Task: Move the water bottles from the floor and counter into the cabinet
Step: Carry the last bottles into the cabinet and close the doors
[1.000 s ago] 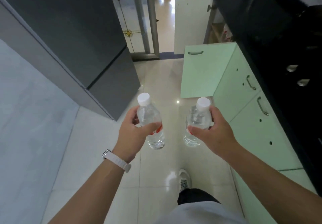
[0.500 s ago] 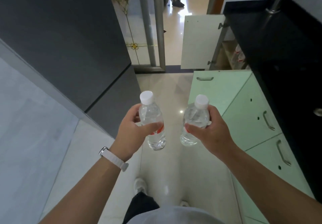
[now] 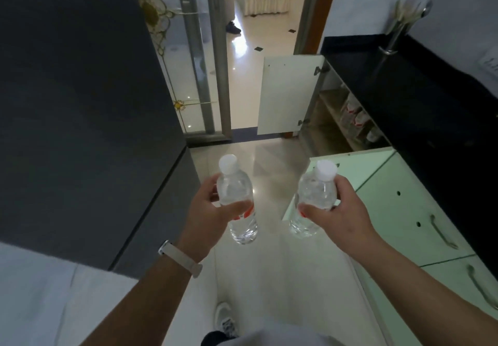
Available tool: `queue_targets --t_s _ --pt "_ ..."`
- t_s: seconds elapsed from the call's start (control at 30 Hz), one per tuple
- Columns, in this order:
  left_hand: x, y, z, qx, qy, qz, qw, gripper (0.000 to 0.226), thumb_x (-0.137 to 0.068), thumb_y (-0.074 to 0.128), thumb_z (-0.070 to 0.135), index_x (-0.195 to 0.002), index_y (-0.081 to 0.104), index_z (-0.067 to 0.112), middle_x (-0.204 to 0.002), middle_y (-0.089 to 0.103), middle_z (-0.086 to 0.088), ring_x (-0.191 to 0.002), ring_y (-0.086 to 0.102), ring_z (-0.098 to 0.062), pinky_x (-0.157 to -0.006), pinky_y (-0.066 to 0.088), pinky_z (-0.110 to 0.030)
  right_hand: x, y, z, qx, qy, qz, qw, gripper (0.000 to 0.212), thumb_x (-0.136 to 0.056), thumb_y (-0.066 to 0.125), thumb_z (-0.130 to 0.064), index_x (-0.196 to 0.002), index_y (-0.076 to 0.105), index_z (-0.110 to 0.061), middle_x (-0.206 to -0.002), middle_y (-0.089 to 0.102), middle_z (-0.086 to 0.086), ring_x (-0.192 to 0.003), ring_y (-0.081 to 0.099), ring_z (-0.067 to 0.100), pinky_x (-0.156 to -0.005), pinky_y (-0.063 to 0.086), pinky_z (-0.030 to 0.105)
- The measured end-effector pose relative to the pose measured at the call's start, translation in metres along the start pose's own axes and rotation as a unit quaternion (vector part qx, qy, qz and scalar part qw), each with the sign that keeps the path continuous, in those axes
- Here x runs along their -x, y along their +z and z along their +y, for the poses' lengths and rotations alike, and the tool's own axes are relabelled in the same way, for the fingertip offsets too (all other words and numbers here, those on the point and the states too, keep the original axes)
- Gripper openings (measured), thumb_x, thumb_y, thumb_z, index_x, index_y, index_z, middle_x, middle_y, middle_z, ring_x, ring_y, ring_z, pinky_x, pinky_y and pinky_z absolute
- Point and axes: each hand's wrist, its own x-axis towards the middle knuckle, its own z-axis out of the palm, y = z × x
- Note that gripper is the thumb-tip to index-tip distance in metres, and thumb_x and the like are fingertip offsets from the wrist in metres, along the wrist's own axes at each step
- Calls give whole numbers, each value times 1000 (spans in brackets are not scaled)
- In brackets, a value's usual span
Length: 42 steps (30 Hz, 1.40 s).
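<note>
Left hand [image 3: 208, 212] & right hand [image 3: 341, 211] each grip an upright clear plastic white-capped water bottle [image 3: 237, 203] [image 3: 315, 200], above glossy tile floor [image 3: 269, 162].

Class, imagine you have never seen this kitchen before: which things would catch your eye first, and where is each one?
First, the two clear, white-capped water bottles at the centre: the left bottle gripped by the left hand, the right bottle by the right hand. Next, the open cabinet ahead on the right, under the black counter, its white door swung out.
</note>
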Motion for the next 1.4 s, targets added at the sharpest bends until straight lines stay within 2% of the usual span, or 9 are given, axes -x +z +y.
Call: queue_targets --t_s 0.17,0.3,0.4,0.57,0.67,0.8,0.97,1.2,1.4 --pt "-77 -30 4 22 10 -28 999 71 -53 88 37 -119 65 23 -113 70 -6 -107 67 -31 -85 58 -43 -39 34 -41 -10 -11 42 999 59 -68 86 -32 -114 50 -36 -101 61 -19 -91 59 -2 -76 47 24" --pt "-117 -37 12 13 13 -52 998 69 -54 87 39 -118 66 26 -111 71 -1 -107 67 -25 -93 56 -53 -68 45 -61 -16 -6 43 999 58 -68 86 -32 -113 51 -39 -98 62 -22 -87 60 -5 -79 51 26" --pt "-150 -34 13 16 3 -79 997 68 -56 89 37 -120 66 26 -112 71 -5 -108 67 -31 -92 56 -57 -98 49 -65 -15 -9 41 999 58 -68 86 -31 -113 50 -40 -99 62 -22 -88 59 -7 -78 50 25" --pt "-208 -22 17 -12 -4 -84 996 75 -54 86 44 -124 64 31 -114 71 6 -108 68 -19 -93 57 -45 -168 45 -67 -10 -4 27 1000 61 -70 85 -32 -116 45 -40 -103 57 -24 -92 58 0 -74 45 20" --pt "-252 -9 22 -22 -19 -83 996 79 -52 87 43 -126 64 31 -112 71 8 -106 68 -16 -87 59 -38 -224 40 -63 -26 0 30 999 63 -70 85 -31 -118 46 -39 -104 57 -23 -94 58 1 -79 48 24" --pt "-315 17 36 -36 -34 -77 996 64 -65 92 13 -119 65 34 -106 72 13 -100 69 -10 -75 57 -22 -297 26 -59 -46 13 49 998 59 -67 87 -30 -109 48 -41 -101 59 -22 -90 59 -4 -73 46 20" --pt "-387 65 65 -54 -32 -89 994 81 -55 93 24 -130 62 26 -114 71 7 -104 68 -13 -77 57 -22 -366 -3 -47 -76 35 60 995 54 -68 87 -26 -105 49 -40 -98 61 -20 -86 59 -9 -66 44 16" --pt "-465 137 85 -81 -9 -166 983 82 -53 94 35 -128 63 25 -114 71 1 -107 68 -20 -85 60 -34 -416 -46 -22 -101 70 136 983 50 -69 86 -26 -106 54 -34 -95 64 -15 -83 60 -7 -68 46 21" --pt "-522 185 90 -125 15 -249 960 60 -64 93 12 -117 69 28 -104 75 4 -97 71 -14 -76 58 -28 -441 -66 -5 -98 122 209 965 50 -68 86 -28 -102 52 -40 -96 63 -17 -83 60 -6 -66 42 16"
